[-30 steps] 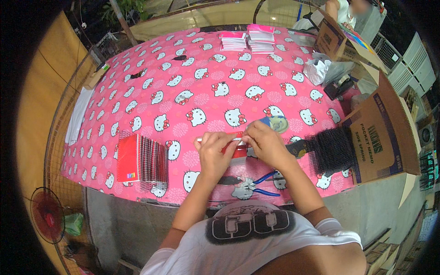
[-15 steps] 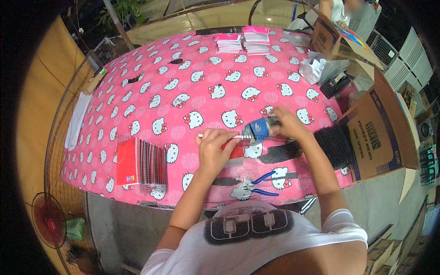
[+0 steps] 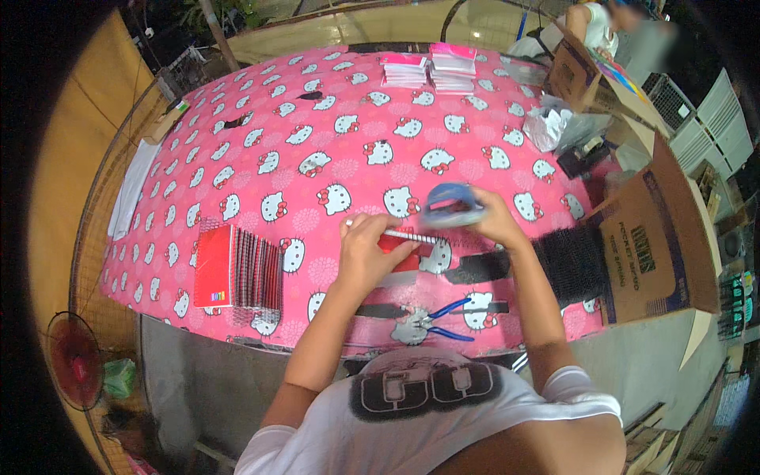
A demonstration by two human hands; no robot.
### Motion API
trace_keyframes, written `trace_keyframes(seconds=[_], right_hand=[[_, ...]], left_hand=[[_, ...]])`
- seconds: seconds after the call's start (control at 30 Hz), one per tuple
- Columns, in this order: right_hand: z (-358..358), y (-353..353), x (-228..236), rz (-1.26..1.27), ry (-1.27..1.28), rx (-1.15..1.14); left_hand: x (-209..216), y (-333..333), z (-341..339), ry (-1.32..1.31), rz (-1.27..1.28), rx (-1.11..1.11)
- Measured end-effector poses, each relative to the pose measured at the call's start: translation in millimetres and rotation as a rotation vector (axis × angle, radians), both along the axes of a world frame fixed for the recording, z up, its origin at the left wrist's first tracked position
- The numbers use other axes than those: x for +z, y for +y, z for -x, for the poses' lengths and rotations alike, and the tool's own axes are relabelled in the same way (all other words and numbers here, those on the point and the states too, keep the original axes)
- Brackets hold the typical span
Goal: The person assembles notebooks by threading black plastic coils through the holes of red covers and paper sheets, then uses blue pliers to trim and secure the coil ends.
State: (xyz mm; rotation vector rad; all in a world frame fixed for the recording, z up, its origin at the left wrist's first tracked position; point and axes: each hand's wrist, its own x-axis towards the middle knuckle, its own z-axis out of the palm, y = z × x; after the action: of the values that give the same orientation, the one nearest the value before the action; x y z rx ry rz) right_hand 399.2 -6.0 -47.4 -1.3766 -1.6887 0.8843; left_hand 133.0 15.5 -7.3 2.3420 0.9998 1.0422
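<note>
My left hand (image 3: 366, 257) is closed on a small red notebook (image 3: 405, 264), pinching it near its upper edge. A thin dark spiral coil (image 3: 459, 241) sticks out to the right from the notebook's punched edge. In my right hand (image 3: 495, 218) is a blue curved object (image 3: 448, 195) with an opening in it; motion blurs it, so its kind is unclear. It is raised just above the coil. Blue-handled pliers (image 3: 451, 334) lie on the table nearer to me, below the notebook.
Red spiral notebooks (image 3: 215, 269) stand in a row at left. Black coils (image 3: 568, 265) lie piled at right beside an open cardboard box (image 3: 661, 237). Two stacks of notebook pages (image 3: 453, 79) sit at the far edge. A person (image 3: 590, 32) is at the far right.
My right hand has lifted the blue object up and slightly left, away from the coil. My left hand keeps hold of the notebook. The whole view has shifted slightly.
</note>
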Motion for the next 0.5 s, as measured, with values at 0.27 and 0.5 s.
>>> trace_keyframes(seconds=[0.27,0.5], right_hand=[[31.5,4.2,36.1,0.040,0.168,-0.042],[52.4,15.3,27.5,0.010,0.340,-0.015]], left_hand=[[-10.2,10.2,19.0,-0.127,0.023,-0.051],[-25.7,14.2,40.4,-0.532,0.462,0.058]])
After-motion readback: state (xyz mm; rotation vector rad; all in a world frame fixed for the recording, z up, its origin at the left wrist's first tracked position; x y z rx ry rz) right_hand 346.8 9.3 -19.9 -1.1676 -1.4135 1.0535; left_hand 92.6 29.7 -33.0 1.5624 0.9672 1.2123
